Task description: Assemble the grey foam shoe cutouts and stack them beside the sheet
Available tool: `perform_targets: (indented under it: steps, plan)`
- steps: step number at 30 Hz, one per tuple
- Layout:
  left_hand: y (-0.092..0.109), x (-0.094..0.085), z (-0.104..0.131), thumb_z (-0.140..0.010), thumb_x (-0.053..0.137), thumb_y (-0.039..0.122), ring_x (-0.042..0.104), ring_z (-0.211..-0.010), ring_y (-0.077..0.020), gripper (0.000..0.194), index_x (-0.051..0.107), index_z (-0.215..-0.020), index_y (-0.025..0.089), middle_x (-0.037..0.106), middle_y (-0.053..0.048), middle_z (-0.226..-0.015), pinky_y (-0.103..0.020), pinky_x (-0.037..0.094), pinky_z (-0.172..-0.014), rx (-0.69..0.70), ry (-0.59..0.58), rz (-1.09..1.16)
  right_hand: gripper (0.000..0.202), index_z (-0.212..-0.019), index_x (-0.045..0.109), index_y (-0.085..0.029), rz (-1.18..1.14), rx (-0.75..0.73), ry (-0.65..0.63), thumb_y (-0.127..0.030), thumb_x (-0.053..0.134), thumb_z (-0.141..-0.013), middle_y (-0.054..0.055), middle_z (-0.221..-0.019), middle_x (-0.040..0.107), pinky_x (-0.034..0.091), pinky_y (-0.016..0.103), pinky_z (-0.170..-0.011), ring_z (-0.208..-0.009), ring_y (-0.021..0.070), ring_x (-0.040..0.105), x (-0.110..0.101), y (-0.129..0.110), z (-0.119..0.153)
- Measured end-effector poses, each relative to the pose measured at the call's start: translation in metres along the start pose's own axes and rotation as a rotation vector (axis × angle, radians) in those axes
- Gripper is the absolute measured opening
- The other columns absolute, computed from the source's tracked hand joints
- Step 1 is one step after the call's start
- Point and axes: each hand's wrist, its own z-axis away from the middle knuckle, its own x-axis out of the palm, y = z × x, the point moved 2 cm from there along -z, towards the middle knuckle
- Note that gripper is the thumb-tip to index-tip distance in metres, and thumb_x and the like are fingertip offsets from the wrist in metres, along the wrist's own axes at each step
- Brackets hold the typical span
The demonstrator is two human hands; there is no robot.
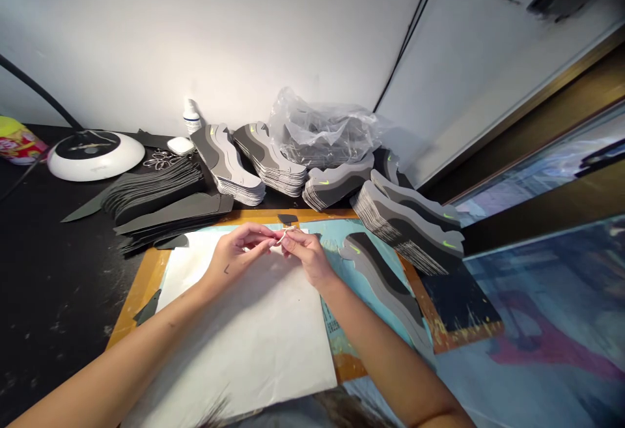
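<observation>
Head view showed left hand [239,257] and right hand [310,255] pinching a thin white strip [280,241]. Beneath that grip lay a large white paper sheet [254,337].

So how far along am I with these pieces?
The stacked grey panels with green marks look done, though I can't confirm. Your left hand and right hand hold a small white piece between them. Possibly left: the loose marked panel and the stacked plain dark pieces.
</observation>
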Motion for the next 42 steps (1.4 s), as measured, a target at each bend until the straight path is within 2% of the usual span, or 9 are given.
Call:
perform_targets:
  steps: [3, 10, 14, 18, 22, 26, 30, 36, 42]
  plan:
    - [-0.002, 0.0, -0.001, -0.085, 0.072, 0.038, 0.073, -0.087, -0.0208, 0.026, 0.064, -0.095, 0.016, 0.076, -0.01, -0.099, -0.028, 0.058, -0.072, -0.027, 0.003, 0.002, 0.024, -0.081, 0.078, -0.022, 0.012, -0.003, 0.024, -0.042, 0.065, -0.081, 0.003, -0.079, 0.063, 0.046, 0.027, -0.065, -0.073, 0.0142, 0.051, 0.0, 0.002, -0.001]
    - [-0.002, -0.002, -0.003, -0.083, 0.073, 0.042, 0.069, -0.066, -0.0168, 0.03, 0.059, -0.089, 0.016, 0.075, -0.005, -0.077, -0.024, 0.051, -0.058, -0.095, 0.07, 0.023, 0.023, -0.091, 0.078, -0.024, -0.051, 0.017, -0.046, -0.042, 0.067, -0.081, 0.005, -0.11, 0.069, 0.049, 0.027, -0.068, -0.087, 0.0169, 0.06, -0.001, 0.006, -0.001]
    - [-0.002, 0.002, 0.0, -0.084, 0.071, 0.042, 0.071, -0.071, -0.0188, 0.029, 0.062, -0.095, 0.017, 0.076, -0.007, -0.081, -0.026, 0.053, -0.061, -0.076, -0.002, -0.015, 0.027, -0.078, 0.076, -0.022, -0.051, 0.027, 0.077, -0.048, 0.07, -0.078, 0.005, -0.094, 0.069, 0.045, 0.026, -0.061, -0.076, 0.0152, 0.056, 0.001, 0.007, -0.003]
    - [-0.003, 0.0, 0.0, -0.091, 0.061, 0.041, 0.066, -0.063, -0.0157, 0.026, 0.07, -0.098, 0.018, 0.076, -0.007, -0.085, -0.025, 0.051, -0.06, -0.004, -0.12, -0.24, 0.029, -0.075, 0.072, -0.022, -0.171, 0.072, 0.189, -0.05, 0.072, -0.074, 0.002, -0.08, 0.062, 0.041, 0.026, -0.056, -0.059, 0.0106, 0.046, -0.005, 0.011, -0.005]
    - [-0.002, -0.011, -0.004, -0.092, 0.055, 0.037, 0.061, -0.057, -0.0147, 0.025, 0.072, -0.091, 0.019, 0.075, -0.005, -0.079, -0.024, 0.046, -0.056, 0.083, -0.081, -0.506, 0.034, -0.069, 0.063, -0.021, -0.231, 0.069, 0.262, -0.054, 0.067, -0.074, 0.0, -0.069, 0.054, 0.038, 0.026, -0.052, -0.052, 0.0086, 0.035, -0.021, 0.008, -0.008]
    - [0.008, -0.019, -0.004, -0.093, 0.05, 0.026, 0.064, -0.065, -0.0169, 0.023, 0.072, -0.088, 0.02, 0.076, -0.004, -0.079, -0.025, 0.046, -0.061, 0.335, 0.112, -0.812, 0.029, -0.06, 0.064, -0.018, -0.094, 0.139, 0.134, -0.044, 0.071, -0.072, -0.002, -0.057, 0.05, 0.036, 0.025, -0.052, -0.051, 0.0089, 0.036, -0.022, 0.001, -0.007]
    - [0.016, -0.016, 0.002, -0.094, 0.051, 0.021, 0.067, -0.08, -0.0203, 0.024, 0.074, -0.087, 0.023, 0.077, -0.004, -0.085, -0.029, 0.05, -0.075, 0.556, 0.108, -0.905, 0.019, -0.065, 0.071, -0.018, 0.274, 0.149, -0.089, -0.032, 0.069, -0.077, 0.001, -0.07, 0.062, 0.039, 0.025, -0.062, -0.064, 0.0121, 0.05, -0.009, -0.004, -0.002]
    - [0.012, -0.011, 0.005, -0.095, 0.054, 0.03, 0.065, -0.091, -0.0226, 0.025, 0.075, -0.082, 0.028, 0.076, -0.004, -0.089, -0.033, 0.049, -0.077, 0.563, 0.055, -0.953, 0.016, -0.072, 0.07, -0.019, 0.448, 0.042, -0.284, -0.025, 0.063, -0.085, 0.001, -0.078, 0.067, 0.044, 0.028, -0.076, -0.079, 0.0159, 0.06, 0.009, -0.004, 0.008]
    - [0.013, -0.009, 0.0, -0.095, 0.056, 0.034, 0.062, -0.094, -0.0221, 0.022, 0.075, -0.09, 0.025, 0.071, -0.009, -0.101, -0.036, 0.049, -0.086, 0.593, 0.068, -0.688, 0.027, -0.071, 0.067, -0.018, 0.193, 0.073, -0.192, -0.041, 0.061, -0.084, 0.001, -0.068, 0.062, 0.041, 0.025, -0.058, -0.06, 0.0118, 0.05, 0.014, 0.003, 0.007]
